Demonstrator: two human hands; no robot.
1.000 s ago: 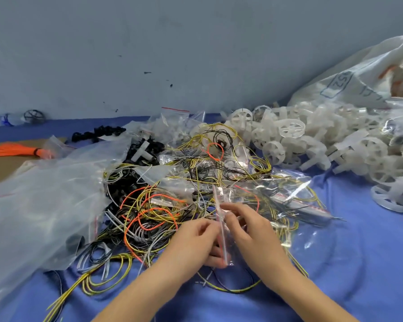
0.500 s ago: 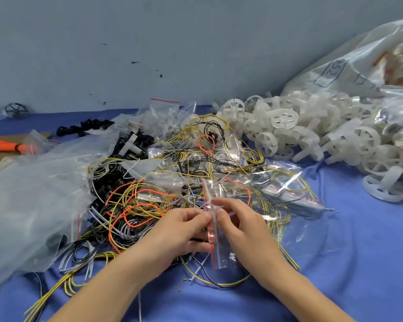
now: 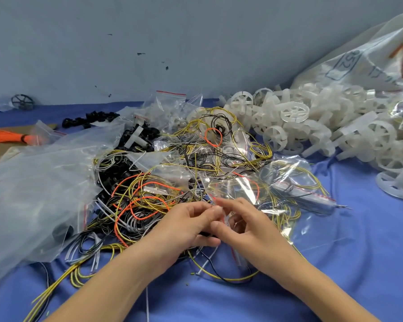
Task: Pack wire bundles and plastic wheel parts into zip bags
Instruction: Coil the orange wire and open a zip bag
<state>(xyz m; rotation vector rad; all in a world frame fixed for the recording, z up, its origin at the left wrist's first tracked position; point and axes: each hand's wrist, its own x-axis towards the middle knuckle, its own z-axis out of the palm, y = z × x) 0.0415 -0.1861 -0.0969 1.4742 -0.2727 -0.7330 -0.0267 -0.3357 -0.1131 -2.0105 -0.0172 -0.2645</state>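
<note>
A small clear zip bag (image 3: 228,191) with a red strip stands between my two hands at the centre. My left hand (image 3: 191,226) pinches its left edge with thumb and fingertips. My right hand (image 3: 244,226) pinches the opposite side of the bag's mouth. Under and behind the hands lies a tangle of yellow, orange, black and white wire bundles (image 3: 144,196). A heap of white plastic wheel parts (image 3: 316,126) fills the right rear. What the bag holds cannot be made out.
A large clear plastic sheet bag (image 3: 33,191) covers the left. Small zip bags (image 3: 170,103) and black parts (image 3: 89,118) lie behind the wires. A filled zip bag (image 3: 300,189) lies right of my hands. A big printed sack (image 3: 358,63) leans at far right. Blue cloth (image 3: 358,252) covers the table.
The view has shifted downward a little. Both hands stay on the zip bag; its top has tilted back and its mouth has spread wider between my fingers.
</note>
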